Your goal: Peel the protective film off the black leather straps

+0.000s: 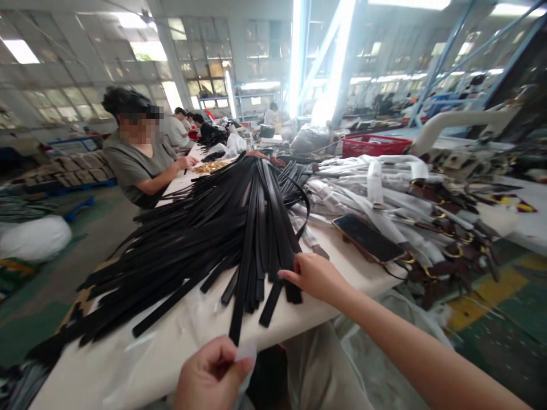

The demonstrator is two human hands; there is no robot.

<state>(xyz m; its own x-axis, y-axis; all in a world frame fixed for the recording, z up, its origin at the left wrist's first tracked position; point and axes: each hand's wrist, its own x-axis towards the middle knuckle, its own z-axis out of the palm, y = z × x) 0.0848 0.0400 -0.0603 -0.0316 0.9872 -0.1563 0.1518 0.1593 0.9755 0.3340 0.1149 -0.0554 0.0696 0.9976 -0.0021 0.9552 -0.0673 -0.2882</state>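
A large pile of long black straps [213, 228] fans out over the white table [158, 364]. At the table's front edge, my left hand [213, 370] is closed, pinching a small translucent plastic piece [247, 354] between thumb and fingers, right at the lower end of one black strap. My right hand [314, 276] is over the right side of the pile, its fingers curled against the straps near their ends. What those fingers grip, if anything, is hidden.
A dark phone [367, 238] lies right of my right hand. Beyond it are white-wrapped handles [384, 199] with brown ends. A red basket [374, 145] and a sewing machine [465, 142] stand farther back. A person [141, 154] works at the table's left side.
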